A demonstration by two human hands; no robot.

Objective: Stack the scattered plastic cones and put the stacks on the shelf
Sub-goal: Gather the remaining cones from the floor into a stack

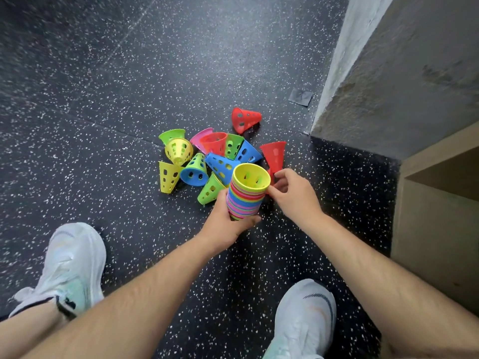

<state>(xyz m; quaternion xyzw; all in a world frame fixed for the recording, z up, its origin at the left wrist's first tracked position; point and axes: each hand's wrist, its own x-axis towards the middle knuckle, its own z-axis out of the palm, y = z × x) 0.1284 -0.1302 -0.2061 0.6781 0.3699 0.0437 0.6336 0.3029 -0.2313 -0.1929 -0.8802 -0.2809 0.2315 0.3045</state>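
Just above the speckled floor (103, 125), the left hand (225, 224) grips the lower end of the stack (246, 195), whose yellow mouth tilts up and away. Right of its rim, the right hand (293, 195) curls its fingers at the narrow end of a red cone (273, 152), which stands wide end up just beyond; I cannot tell whether it holds it. Farther left, the loose cones (197, 161) lie tumbled.

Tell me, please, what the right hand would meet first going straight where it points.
Probably the rim of the yellow cone topping the stack in the left hand; the right hand looks nearly on it. Depth is unclear; the red cone behind is possible.
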